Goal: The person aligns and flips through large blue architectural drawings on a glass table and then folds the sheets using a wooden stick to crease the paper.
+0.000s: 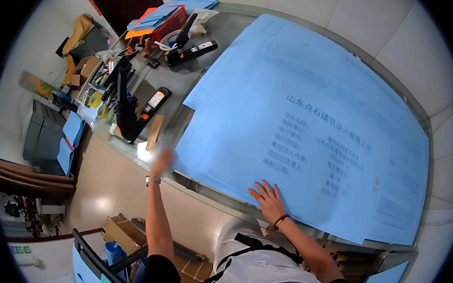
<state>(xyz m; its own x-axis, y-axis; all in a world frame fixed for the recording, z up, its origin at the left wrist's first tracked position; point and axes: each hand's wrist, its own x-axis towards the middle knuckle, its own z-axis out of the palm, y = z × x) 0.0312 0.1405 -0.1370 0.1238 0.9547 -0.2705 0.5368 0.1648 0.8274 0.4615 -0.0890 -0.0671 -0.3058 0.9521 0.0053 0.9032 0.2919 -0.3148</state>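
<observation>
Large blue printed sheets (247, 127) lie stacked on the glass-topped table, their edges not quite lined up. My right hand (269, 201) rests flat on the near edge of the sheets, fingers spread. At the stack's near left corner is my left hand (162, 161), blurred, so its fingers do not show clearly. Right beside it lies a narrow wooden strip (156, 130); whether the hand touches it, I cannot tell. Just past the strip stands a black heavy-duty stapler (136, 111). A second black stapler (187, 52) sits farther back.
Tape rolls (95, 99) and small tools crowd the table's left end. Behind them a red box (172, 23) holds blue and orange folders. A grey printer (47, 132) stands at far left. Cardboard boxes (122, 232) and a chair (100, 258) are below, near my legs.
</observation>
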